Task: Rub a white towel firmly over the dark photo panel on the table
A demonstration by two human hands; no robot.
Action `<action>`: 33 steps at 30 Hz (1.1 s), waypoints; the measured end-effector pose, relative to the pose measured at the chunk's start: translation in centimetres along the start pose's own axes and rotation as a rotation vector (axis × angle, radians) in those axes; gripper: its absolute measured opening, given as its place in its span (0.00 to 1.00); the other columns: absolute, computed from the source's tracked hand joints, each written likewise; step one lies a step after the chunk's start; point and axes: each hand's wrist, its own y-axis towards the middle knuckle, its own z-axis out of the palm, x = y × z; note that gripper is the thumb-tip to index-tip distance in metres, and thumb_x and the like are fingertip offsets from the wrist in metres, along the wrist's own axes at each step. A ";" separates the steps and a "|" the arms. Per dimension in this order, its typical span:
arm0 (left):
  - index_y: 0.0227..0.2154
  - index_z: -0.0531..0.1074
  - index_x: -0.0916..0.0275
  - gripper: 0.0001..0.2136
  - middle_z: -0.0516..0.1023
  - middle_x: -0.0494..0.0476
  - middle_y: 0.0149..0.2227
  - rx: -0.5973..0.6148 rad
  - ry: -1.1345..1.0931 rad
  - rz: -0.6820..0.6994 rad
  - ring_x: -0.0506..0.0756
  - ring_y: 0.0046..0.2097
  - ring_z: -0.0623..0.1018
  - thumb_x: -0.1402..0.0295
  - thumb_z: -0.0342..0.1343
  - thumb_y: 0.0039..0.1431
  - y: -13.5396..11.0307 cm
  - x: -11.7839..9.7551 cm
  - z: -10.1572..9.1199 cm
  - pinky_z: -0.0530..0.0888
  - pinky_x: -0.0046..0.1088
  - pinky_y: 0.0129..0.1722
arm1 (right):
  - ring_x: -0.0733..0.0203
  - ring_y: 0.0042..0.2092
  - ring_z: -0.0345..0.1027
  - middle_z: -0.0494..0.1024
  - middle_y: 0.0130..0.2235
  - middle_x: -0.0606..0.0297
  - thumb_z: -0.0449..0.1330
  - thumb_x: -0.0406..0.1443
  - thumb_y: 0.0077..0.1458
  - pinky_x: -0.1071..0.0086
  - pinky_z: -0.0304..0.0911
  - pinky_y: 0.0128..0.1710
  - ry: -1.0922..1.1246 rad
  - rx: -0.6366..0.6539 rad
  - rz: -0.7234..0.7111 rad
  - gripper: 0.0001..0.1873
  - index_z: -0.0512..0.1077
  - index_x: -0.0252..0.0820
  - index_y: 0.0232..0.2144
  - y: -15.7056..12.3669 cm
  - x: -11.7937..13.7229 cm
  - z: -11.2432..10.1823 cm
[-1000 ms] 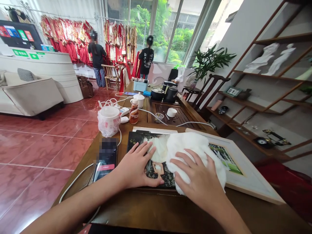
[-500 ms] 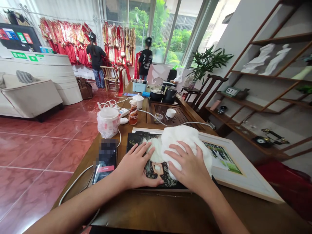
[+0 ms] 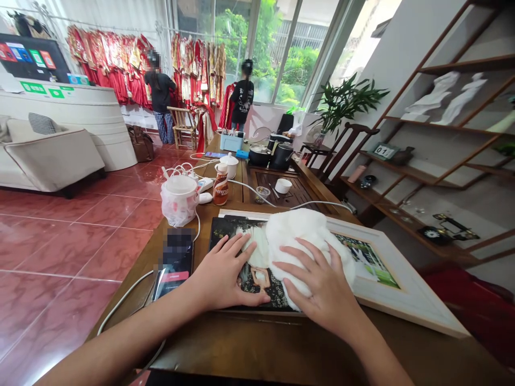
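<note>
A dark photo panel [image 3: 281, 300] showing a figure in a pale dress lies flat on the wooden table. My left hand [image 3: 227, 271] rests open on its left part, fingers spread. My right hand [image 3: 322, 281], also with fingers spread, presses flat on a white fluffy cloth [image 3: 298, 228] that covers the panel's right part. Some of the cloth is hidden under that hand. To the right, a white picture frame [image 3: 406, 289] with an outdoor photo in it lies partly under the panel and cloth.
Left of the panel lies a phone [image 3: 173, 273] with a cable. Behind it stand a bagged white tub [image 3: 179, 201], a brown-labelled bottle [image 3: 221, 185], a lidded white cup [image 3: 229, 165] and black pots [image 3: 281, 156]. Shelves [image 3: 442, 179] rise at right. Two people stand by hanging red garments.
My right hand has shifted slightly right and toward me, and the cloth's right and near edges have moved with it. My left hand stays in place on the panel.
</note>
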 end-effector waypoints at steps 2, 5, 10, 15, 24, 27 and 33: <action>0.66 0.55 0.60 0.48 0.52 0.63 0.69 -0.011 -0.009 0.008 0.67 0.68 0.54 0.35 0.55 0.48 0.0 0.1 0.1 0.52 0.51 0.66 | 0.43 0.61 0.55 0.74 0.55 0.69 0.56 0.42 0.58 0.40 0.38 0.59 0.013 -0.001 -0.008 0.14 0.75 0.61 0.45 -0.4 0.1 -0.2; 0.66 0.56 0.61 0.48 0.53 0.63 0.69 -0.024 -0.010 0.027 0.67 0.68 0.54 0.35 0.55 0.48 0.0 0.3 0.2 0.52 0.49 0.67 | 0.43 0.62 0.55 0.74 0.55 0.71 0.57 0.42 0.57 0.40 0.38 0.59 -0.007 0.002 -0.046 0.14 0.75 0.62 0.46 -1.0 0.1 -0.4; 0.66 0.56 0.62 0.47 0.54 0.63 0.68 -0.031 0.000 0.043 0.66 0.68 0.55 0.36 0.55 0.49 -0.1 0.2 0.0 0.52 0.47 0.67 | 0.44 0.62 0.54 0.72 0.57 0.72 0.55 0.43 0.59 0.39 0.40 0.58 -0.086 0.066 -0.049 0.17 0.73 0.65 0.49 -0.7 -0.8 -0.4; 0.67 0.55 0.61 0.48 0.52 0.62 0.69 0.009 0.007 0.026 0.67 0.69 0.53 0.36 0.56 0.48 -0.1 0.0 -0.2 0.51 0.49 0.67 | 0.44 0.61 0.56 0.72 0.58 0.69 0.52 0.45 0.62 0.39 0.43 0.57 -0.136 0.069 0.063 0.17 0.72 0.65 0.51 1.4 -3.1 0.4; 0.66 0.56 0.62 0.49 0.52 0.64 0.69 0.008 0.001 0.013 0.67 0.68 0.54 0.34 0.54 0.48 -0.1 0.1 -0.3 0.52 0.50 0.66 | 0.43 0.62 0.54 0.71 0.58 0.69 0.54 0.44 0.60 0.36 0.41 0.58 -0.081 0.138 0.002 0.20 0.70 0.67 0.54 2.6 -1.3 0.0; 0.66 0.56 0.61 0.48 0.52 0.64 0.69 0.002 -0.012 0.010 0.68 0.68 0.54 0.35 0.55 0.48 -0.1 0.1 -0.2 0.52 0.51 0.66 | 0.44 0.62 0.55 0.72 0.57 0.71 0.54 0.43 0.60 0.36 0.40 0.58 -0.069 0.152 -0.037 0.19 0.69 0.70 0.53 2.7 -0.7 -0.3; 0.66 0.55 0.61 0.48 0.52 0.63 0.69 -0.002 -0.022 0.009 0.68 0.69 0.53 0.36 0.55 0.49 -0.2 0.1 -0.2 0.52 0.52 0.66 | 0.43 0.61 0.56 0.71 0.58 0.68 0.51 0.44 0.62 0.37 0.45 0.55 -0.138 0.134 0.045 0.19 0.70 0.65 0.54 3.5 -2.5 0.2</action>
